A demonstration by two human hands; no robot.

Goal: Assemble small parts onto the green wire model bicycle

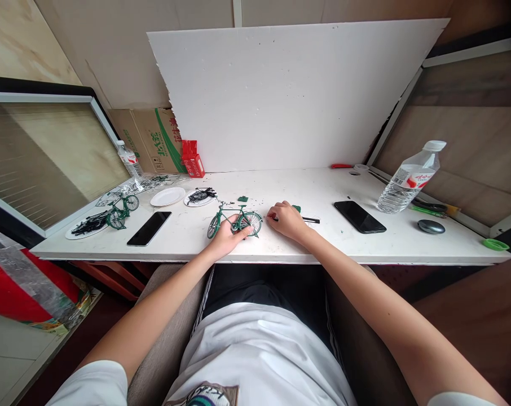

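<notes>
A small green model bicycle [214, 226] stands upright in my left hand [227, 239], whose fingers and thumb close round its lower frame and rear wheel. Just right of the rear wheel, my right hand [287, 220] rests low over the white table with its fingers pinched together; whatever is between the fingertips is too small to make out. A thin black stick [311, 220] lies right beside that hand, near a bit of green partly hidden behind it. Behind the bicycle lies a small green piece [242, 198] among dark crumbs.
Plates with black parts [200, 196] [88, 225], an empty plate [167, 197], another green bicycle [118, 217] and a phone [149, 228] are on the left. Rightward are a second phone [359, 217], a water bottle [410, 179] and a mouse [431, 226]. A white board [298, 96] stands behind.
</notes>
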